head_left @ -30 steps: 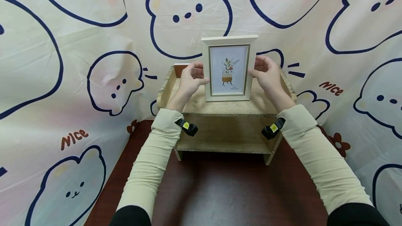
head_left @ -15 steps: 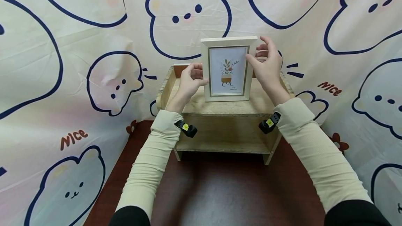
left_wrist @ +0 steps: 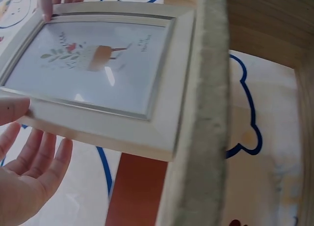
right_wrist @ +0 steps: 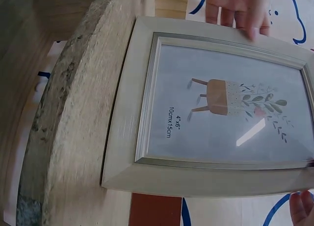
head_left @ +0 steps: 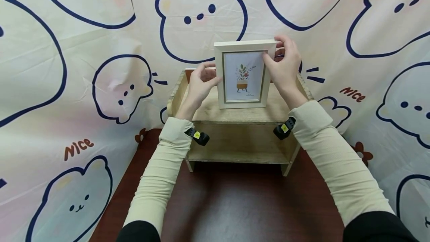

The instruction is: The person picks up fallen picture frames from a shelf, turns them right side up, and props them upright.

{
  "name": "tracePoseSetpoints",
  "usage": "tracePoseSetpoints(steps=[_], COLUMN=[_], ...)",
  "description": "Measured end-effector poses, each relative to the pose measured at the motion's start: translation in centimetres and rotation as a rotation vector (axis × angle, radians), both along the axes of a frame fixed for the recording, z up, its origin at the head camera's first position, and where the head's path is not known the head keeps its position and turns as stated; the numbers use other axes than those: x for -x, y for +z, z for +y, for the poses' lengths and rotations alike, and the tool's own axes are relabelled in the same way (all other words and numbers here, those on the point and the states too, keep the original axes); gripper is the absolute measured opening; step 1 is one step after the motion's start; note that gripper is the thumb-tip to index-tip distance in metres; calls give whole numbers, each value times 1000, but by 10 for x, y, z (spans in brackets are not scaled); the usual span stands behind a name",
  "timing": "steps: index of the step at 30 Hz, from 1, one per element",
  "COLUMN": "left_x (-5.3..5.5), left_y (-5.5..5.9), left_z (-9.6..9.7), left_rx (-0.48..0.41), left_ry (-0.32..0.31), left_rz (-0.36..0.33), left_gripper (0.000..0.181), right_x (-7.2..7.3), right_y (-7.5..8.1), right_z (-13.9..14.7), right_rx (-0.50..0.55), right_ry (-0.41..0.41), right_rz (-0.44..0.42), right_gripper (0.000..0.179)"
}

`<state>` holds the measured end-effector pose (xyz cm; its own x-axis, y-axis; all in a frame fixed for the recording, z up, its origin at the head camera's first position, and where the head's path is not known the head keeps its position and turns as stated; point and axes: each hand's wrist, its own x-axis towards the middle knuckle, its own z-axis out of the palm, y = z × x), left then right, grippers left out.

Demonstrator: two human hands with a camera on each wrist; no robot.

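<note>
Higher than a second ago, the right hand [head_left: 286, 62] has slid from three o'clock on the picture frame [head_left: 244, 74] to about two, as I watch from afar; the left hand [head_left: 198, 87] has crept up only slightly. Thumb in front and fingers behind, the right hand pinches the upper corner, a hold that I judge gives more say over tilt than one lower down. At nine o'clock, the left thumb meets the opposite edge with fingers bent beside it; whether that hand truly grips, I cannot tell. Flanking both sides probably keeps the frame from turning. It stands near upright, toward one o'clock from my head view's centre, apparently with its bottom edge on the upper board [head_left: 228, 117] of a wooden shelf unit [head_left: 238, 141]. Its potted-plant print [head_left: 242, 79] faces the wearer, presumably so that the angle can be seen. Toward six o'clock lies the dark table [head_left: 231, 204].
</note>
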<state>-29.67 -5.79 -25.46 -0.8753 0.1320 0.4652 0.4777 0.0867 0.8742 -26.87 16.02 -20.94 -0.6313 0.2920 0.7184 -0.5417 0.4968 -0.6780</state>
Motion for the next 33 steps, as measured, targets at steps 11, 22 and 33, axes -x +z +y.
tracePoseSetpoints(steps=[11, 22, 33], left_x=[-4, -11, -42], left_y=[5, 5, 19], left_z=[-6, -6, 0], left_rx=[49, 102, 124], left_ry=[-30, -17, -5], left_rz=[51, 86, 137], left_gripper=[37, 36, 32], right_x=[-1, 5, 10], right_y=[1, 3, 7], right_z=[-2, -1, -3], right_rx=[-31, -67, -66], right_ry=[-50, -65, -73], right_rz=[11, -40, -57], right_gripper=[33, 37, 37])
